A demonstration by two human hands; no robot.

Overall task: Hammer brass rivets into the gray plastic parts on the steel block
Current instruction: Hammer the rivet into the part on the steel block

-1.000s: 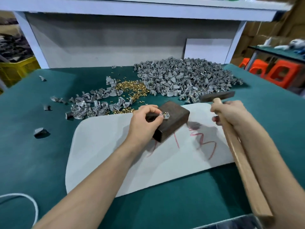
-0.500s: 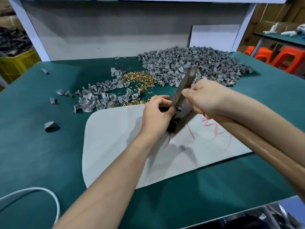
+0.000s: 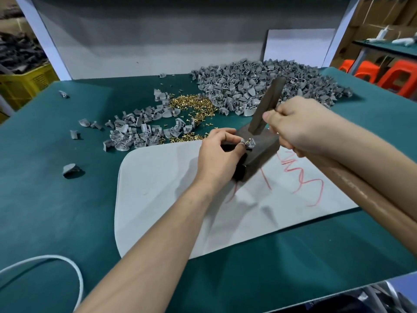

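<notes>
- My left hand (image 3: 216, 154) is pinched shut on a small gray plastic part (image 3: 247, 143), pressing it onto the top of the steel block (image 3: 259, 152); a brass rivet (image 3: 249, 140) stands in the part.
- My right hand (image 3: 300, 127) is clamped around the wooden handle (image 3: 361, 193) of the hammer (image 3: 267, 105). Its dark head points up and back, with the lower end close over the block's far edge.
- The block sits on a pale gray mat (image 3: 169, 195) marked with red scribbles (image 3: 302, 179), which lies on the green tabletop (image 3: 45, 188).
- My right hand and the handle cover the block's right side, and my left fingers hide its near-left corner.
- Behind the block, a big pile of gray parts (image 3: 259, 84) fills the back right of the tabletop.
- A smaller heap of gray parts (image 3: 137, 132) lies to the left of it, with loose brass rivets (image 3: 191, 107) scattered between the two.
- A few stray gray pieces (image 3: 70, 169) rest well apart on the left.
- A white cable (image 3: 67, 265) loops at the near left edge.
- Orange stools (image 3: 397, 79) stand beyond the tabletop on the right, a yellow crate (image 3: 20, 84) on the left.
</notes>
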